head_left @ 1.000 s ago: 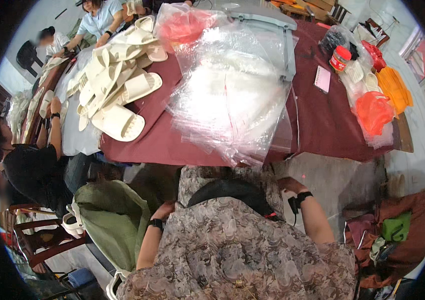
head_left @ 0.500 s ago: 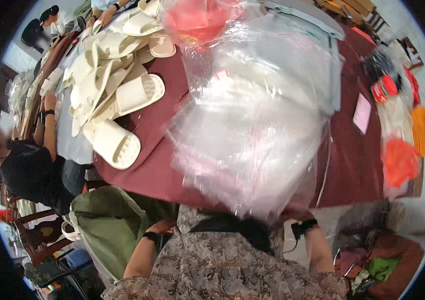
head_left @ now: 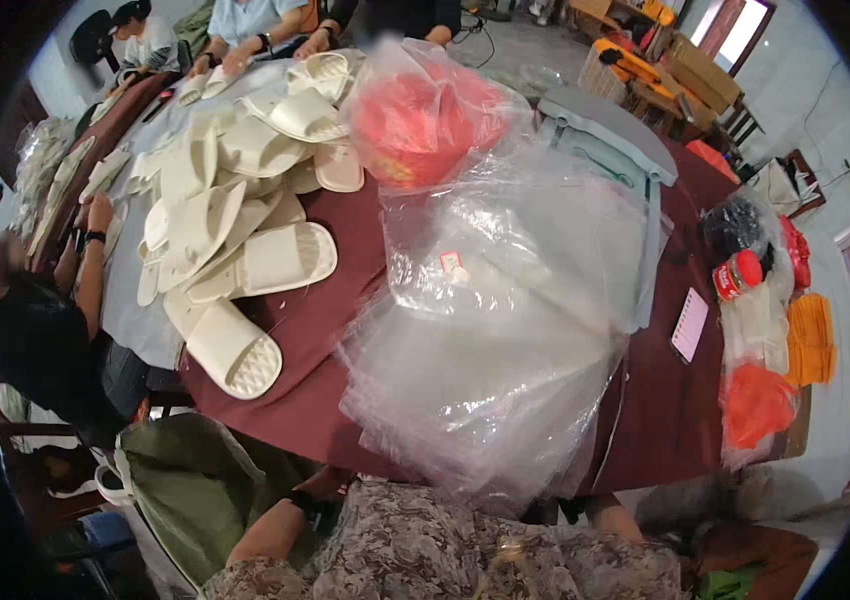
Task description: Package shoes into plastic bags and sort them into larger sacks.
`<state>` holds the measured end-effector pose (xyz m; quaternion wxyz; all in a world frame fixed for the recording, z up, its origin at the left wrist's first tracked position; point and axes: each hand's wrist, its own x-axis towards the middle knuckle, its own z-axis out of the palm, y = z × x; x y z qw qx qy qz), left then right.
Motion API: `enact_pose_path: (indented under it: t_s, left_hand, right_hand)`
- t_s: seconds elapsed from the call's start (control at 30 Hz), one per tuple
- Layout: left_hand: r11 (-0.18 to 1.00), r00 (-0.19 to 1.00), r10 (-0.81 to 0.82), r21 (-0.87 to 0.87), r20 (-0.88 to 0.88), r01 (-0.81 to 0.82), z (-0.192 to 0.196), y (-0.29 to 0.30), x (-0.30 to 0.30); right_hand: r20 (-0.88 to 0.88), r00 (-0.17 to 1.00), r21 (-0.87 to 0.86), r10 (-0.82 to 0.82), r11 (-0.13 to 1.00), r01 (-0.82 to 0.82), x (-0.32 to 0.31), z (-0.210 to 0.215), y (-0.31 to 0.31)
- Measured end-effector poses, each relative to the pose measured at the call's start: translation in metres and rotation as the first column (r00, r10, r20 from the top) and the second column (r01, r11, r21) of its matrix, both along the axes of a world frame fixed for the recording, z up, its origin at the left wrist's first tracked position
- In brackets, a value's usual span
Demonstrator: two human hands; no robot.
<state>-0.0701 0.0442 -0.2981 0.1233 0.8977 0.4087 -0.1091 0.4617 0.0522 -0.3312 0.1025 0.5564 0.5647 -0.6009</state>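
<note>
A big heap of clear plastic bags (head_left: 505,340) lies on the dark red tablecloth (head_left: 315,330) right in front of me. My left forearm comes up from the lower edge with a dark wristband. Only the base of my left hand (head_left: 333,482) shows at the table's near edge, its fingers hidden under the bags. My right forearm (head_left: 617,518) reaches the same edge, and that hand is hidden behind the heap. Cream foam slippers (head_left: 245,240) are piled to the left of the bags, the nearest one (head_left: 233,348) close to the table edge.
A bag of red things (head_left: 423,120) stands behind the heap, beside a grey plastic stool (head_left: 617,135). At the right lie a small notepad (head_left: 690,324), a red can (head_left: 740,275) and orange bags (head_left: 757,402). Other people sit at the far left. A green sack (head_left: 195,480) hangs below.
The view has come closer to the table and tilted down. The bag heap now fills the middle, and my hands have gone under its near edge.
</note>
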Motion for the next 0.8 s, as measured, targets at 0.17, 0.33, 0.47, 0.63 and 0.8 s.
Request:
enact_pose_path:
  t_s: [0.17,0.33,0.47,0.63,0.8]
  left_hand:
    - [0.995,0.990,0.063,0.087,-0.126,-0.052,-0.057,-0.133,-0.073]
    - [0.853,0.887,0.462,-0.286,0.027,-0.436,0.023,-0.100,-0.051]
    - [0.715,0.731,0.663,-0.153,-0.161,-0.682,0.128,-0.097,-0.047]
    - [0.747,0.594,0.590,-0.649,0.547,-0.144,0.300,-0.087,-0.006]
    - [0.849,0.548,0.339,0.003,0.765,-0.529,0.328,-0.033,0.056]
  right_hand:
    - [-0.018,1.000,0.133,0.023,0.991,-0.021,-0.033,0.005,-0.035]
    - [0.016,0.997,0.351,-0.074,0.934,0.064,0.053,0.003,-0.045]
    - [0.034,0.977,0.236,0.212,0.948,-0.214,-0.012,0.172,-0.067]
    - [-0.154,0.945,0.461,0.288,0.867,-0.189,-0.083,0.361,-0.062]
    - [-0.295,0.955,0.946,0.022,0.148,0.289,-0.092,0.373,0.078]
